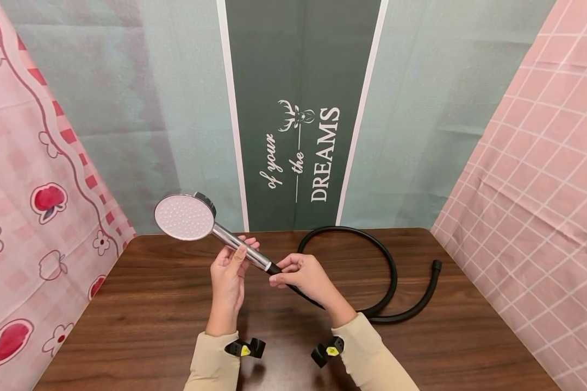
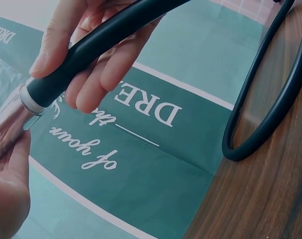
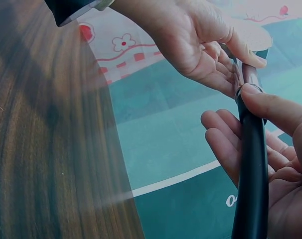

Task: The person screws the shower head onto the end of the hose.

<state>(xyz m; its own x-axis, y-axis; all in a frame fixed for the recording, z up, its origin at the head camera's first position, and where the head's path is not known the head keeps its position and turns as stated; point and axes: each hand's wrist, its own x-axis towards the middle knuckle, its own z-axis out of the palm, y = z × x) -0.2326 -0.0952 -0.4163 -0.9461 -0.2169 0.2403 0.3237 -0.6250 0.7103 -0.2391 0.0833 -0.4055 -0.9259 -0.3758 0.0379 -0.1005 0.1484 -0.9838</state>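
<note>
A handheld shower head (image 1: 185,217), with a round white nozzle face and chrome handle, is held up above the table, tilted with its head to the upper left. My left hand (image 1: 229,273) grips the chrome handle, thumb across the front. At the handle's lower end, my right hand (image 1: 300,276) pinches the black end of a shower hose (image 1: 393,271). A pale ring (image 2: 29,97) shows where hose and handle meet in the left wrist view. In the right wrist view, the right thumb lies on the hose (image 3: 253,164) close to that joint.
The rest of the hose loops over the brown wooden table (image 1: 166,304), its free end (image 1: 436,265) at the right. A green printed cloth (image 1: 293,54) hangs behind. Pink patterned cloths hang left (image 1: 39,163) and right (image 1: 533,179).
</note>
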